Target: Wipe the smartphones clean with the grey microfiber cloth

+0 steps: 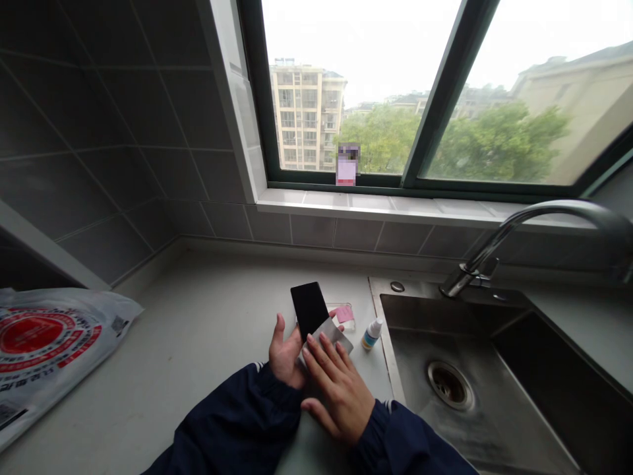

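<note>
A smartphone [309, 305] with a dark screen lies tilted in my left hand [287, 356]. That hand supports it from beneath and at the side, its thumb standing away from the edge. Over the phone's lower part is a thin grey cloth [341, 340]. My right hand [339, 392] rests on the cloth with its fingers stretched out flat and its thumb apart. Just behind, on the counter, is a clear phone case [350, 323] with a pink piece [345, 314] on it, partly hidden by the hands. A small bottle [371, 334] with a white cap stands upright to the right.
The white counter [212, 316] runs beneath my hands. At right are a steel sink [390, 369] and a curved tap [499, 231]. A printed plastic bag [54, 343] lies at left. Under the window, a pinkish packet, partly blurred, [346, 170] stands on the sill [420, 203].
</note>
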